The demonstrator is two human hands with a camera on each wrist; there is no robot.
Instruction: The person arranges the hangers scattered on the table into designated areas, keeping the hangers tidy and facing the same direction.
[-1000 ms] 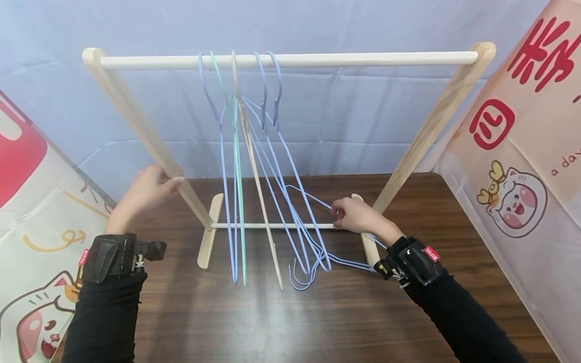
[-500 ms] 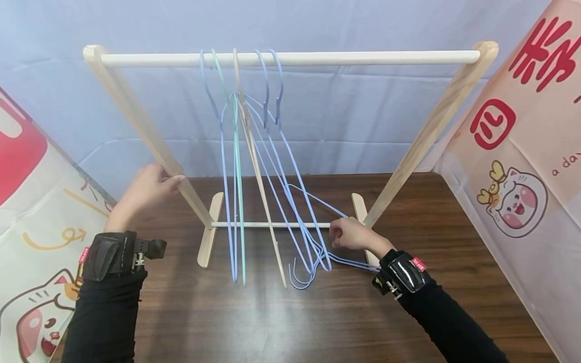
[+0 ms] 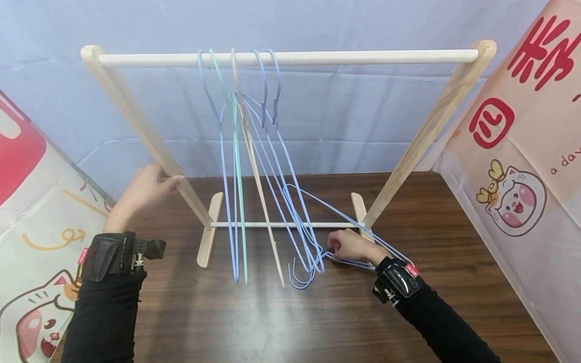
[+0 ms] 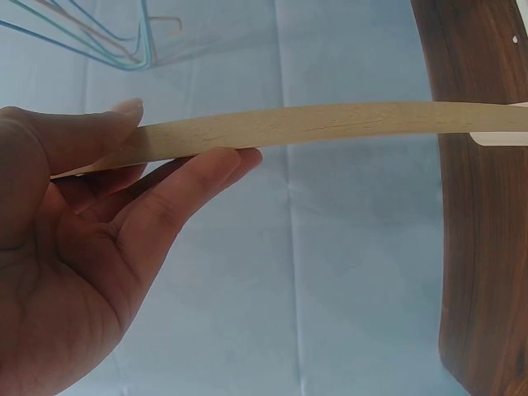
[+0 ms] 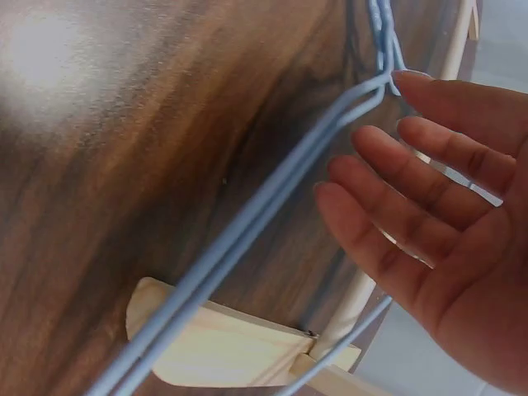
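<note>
With thumb and fingers, my left hand grips the wooden left post of the rack. Low by the rack's right foot, my right hand is at the neck of the blue hangers lying on the table. In the right wrist view its fingers are relaxed and apart, closed round nothing; whether the thumb tip touches the hangers I cannot tell. Several hangers hang from the white rod: blue, a green one and a beige one.
The rack's lower crossbar passes behind the hanging hangers. Its left foot and right foot stand on the brown table. Pale blue cloth covers the back, with printed sheets at both sides.
My right hand has moved down and slightly left, toward the necks of the lying blue hangers. The hanging hangers have shifted slightly. My left hand keeps its grip on the post.
</note>
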